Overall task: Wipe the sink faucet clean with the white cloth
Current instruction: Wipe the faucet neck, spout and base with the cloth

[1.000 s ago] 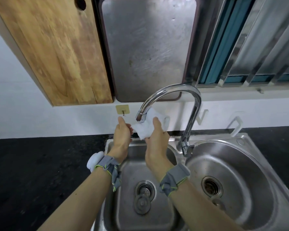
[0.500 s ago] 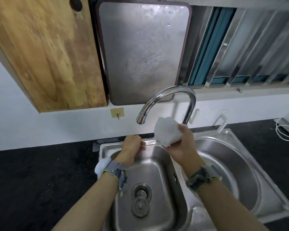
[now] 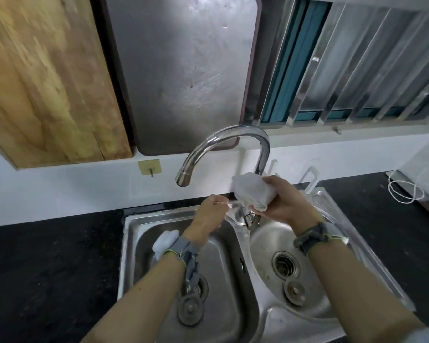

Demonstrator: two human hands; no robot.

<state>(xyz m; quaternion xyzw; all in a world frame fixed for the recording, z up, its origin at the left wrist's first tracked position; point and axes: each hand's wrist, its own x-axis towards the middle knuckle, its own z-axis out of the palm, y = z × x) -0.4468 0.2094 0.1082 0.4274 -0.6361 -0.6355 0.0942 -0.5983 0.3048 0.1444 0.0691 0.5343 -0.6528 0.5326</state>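
**Cloth at the faucet's foot**

Upper left of the frame, a wooden board (image 3: 47,78) hangs beside a steel board (image 3: 183,70). At centre, the left hand (image 3: 209,214) is curled, gripping nothing visible, above the sink (image 3: 134,243). The faucet (image 3: 233,134) arches over it. Just right, the right hand (image 3: 286,201) grips the white cloth (image 3: 252,191) bunched against the faucet's lower stem.
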